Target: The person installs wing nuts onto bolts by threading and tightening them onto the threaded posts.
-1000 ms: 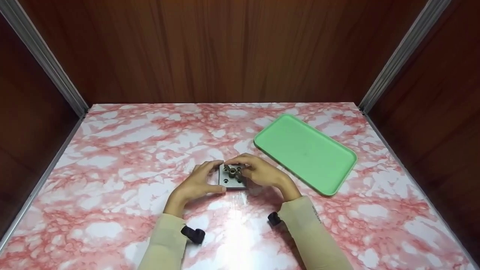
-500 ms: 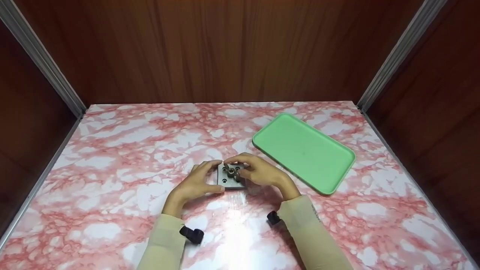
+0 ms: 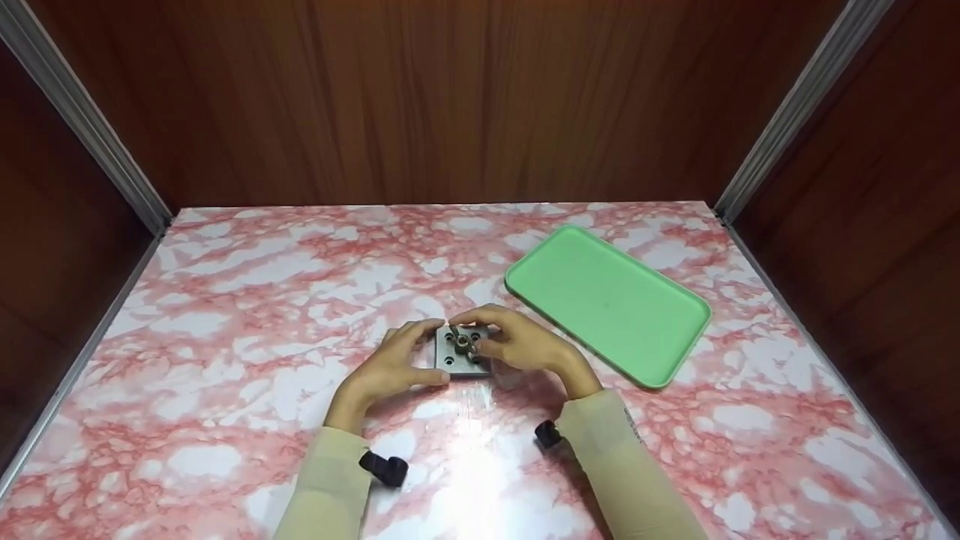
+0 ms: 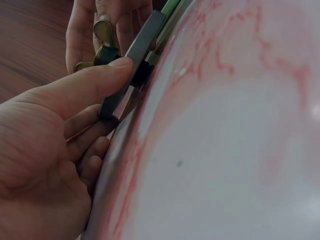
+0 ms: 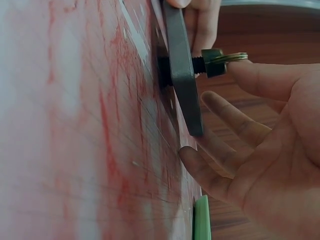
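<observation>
A small grey metal plate [image 3: 462, 368] with several holes lies between both hands. From its middle rises a threaded bolt [image 5: 199, 65] carrying a brass-coloured wing nut [image 3: 463, 343]. My left hand [image 3: 390, 367] grips the plate's left side, thumb on the near edge and fingers at the far edge. The right hand [image 3: 529, 341] has its thumb and index finger at the two wings of the nut. In the right wrist view the thumb meets one wing, and the bolt's dark head [image 5: 164, 72] shows under the plate, close to the table.
A light green tray [image 3: 607, 307] lies to the right, behind the right hand. The table [image 3: 262, 300] has a red and white marbled top. Dark wooden panels [image 3: 450, 105] enclose its back and sides.
The wing nut has turned a little clockwise as seen from the head view, under the right thumb and index finger. My left hand and the plate hold their place.
</observation>
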### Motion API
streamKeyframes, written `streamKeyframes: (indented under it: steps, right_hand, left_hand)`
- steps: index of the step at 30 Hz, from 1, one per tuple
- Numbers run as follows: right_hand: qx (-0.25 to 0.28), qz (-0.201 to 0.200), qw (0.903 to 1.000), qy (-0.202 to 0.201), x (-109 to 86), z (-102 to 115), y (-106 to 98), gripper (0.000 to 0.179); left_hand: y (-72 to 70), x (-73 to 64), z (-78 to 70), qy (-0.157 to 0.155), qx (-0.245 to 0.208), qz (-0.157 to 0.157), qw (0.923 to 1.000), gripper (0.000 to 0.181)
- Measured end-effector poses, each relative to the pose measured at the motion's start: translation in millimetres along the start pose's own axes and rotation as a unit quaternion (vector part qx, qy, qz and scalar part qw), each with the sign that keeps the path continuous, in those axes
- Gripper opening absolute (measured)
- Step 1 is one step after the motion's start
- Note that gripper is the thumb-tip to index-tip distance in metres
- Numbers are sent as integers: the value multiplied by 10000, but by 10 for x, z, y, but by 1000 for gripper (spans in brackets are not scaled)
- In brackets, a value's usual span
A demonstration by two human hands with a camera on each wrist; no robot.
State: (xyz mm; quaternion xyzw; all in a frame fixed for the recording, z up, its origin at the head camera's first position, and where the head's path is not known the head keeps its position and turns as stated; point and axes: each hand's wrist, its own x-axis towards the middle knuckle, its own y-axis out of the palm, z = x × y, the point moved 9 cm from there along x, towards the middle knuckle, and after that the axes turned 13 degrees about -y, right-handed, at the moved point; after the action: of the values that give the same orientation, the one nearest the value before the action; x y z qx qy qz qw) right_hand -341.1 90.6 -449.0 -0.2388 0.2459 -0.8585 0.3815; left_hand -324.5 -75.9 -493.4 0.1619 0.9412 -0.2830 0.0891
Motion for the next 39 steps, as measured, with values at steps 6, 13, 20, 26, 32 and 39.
streamKeyframes:
  steps: [6, 13, 20, 26, 32, 39]
  right_hand:
    - [11, 17, 10000, -7, 4, -10, -1, 50]
    - [140, 7, 9999, -96, 4, -6, -11, 50]
    - [35, 14, 10000, -83, 0, -4, -21, 51]
    - [-150, 57, 9999, -40, -1, -17, -28, 50]
    - [-151, 30, 9998, -117, -3, 6, -31, 52]
    - [-196, 4, 9997, -142, -8, 20, -40, 52]
  left_hand:
    - [-8, -1, 3, 19, -57, -10, 10000, 89]
    - [5, 11, -5, 60, -9, -10, 10000, 89]
    - [6, 4, -6, -1, -70, 10, 10000, 91]
    - [4, 9, -3, 13, -109, -10, 9999, 92]
    - [6, 17, 9, 42, -141, -12, 9999, 92]
    - [4, 20, -2, 68, 14, -27, 10000, 91]
